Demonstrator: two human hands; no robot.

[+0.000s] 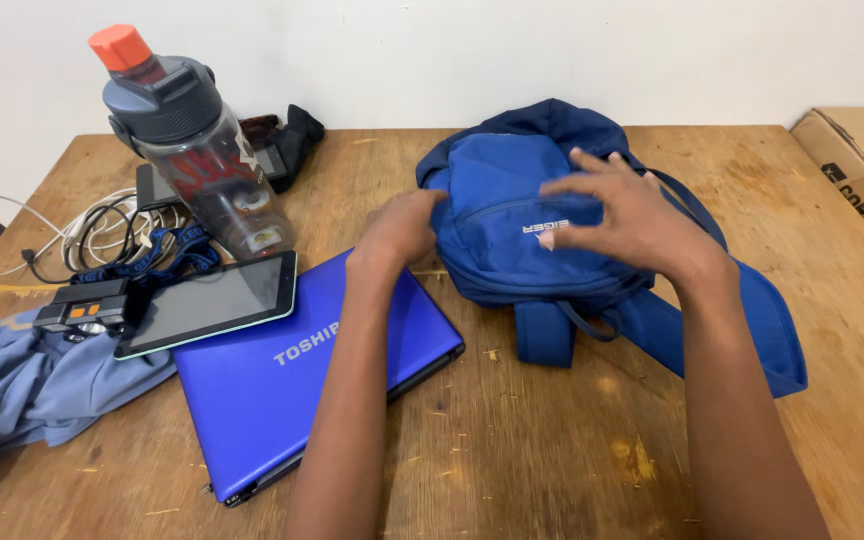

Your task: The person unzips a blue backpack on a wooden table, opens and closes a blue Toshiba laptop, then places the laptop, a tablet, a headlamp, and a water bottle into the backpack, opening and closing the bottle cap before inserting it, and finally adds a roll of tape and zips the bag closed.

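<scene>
Far left of my hands a grey cloth (22, 385) lies by a tablet (212, 302) and a water bottle (197, 150). A closed blue laptop (292, 385) lies under my left forearm. My left hand (402, 228) grips the left edge of the blue backpack (512, 215). My right hand (627, 215) hovers over its front, fingers spread, holding nothing.

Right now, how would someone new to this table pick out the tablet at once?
Start at the wooden table and find the closed blue laptop near its front left. The tablet rests on the laptop's back left corner, just in front of the grey water bottle. It is the only flat slab with a dark glass screen and a pale rim.
</scene>
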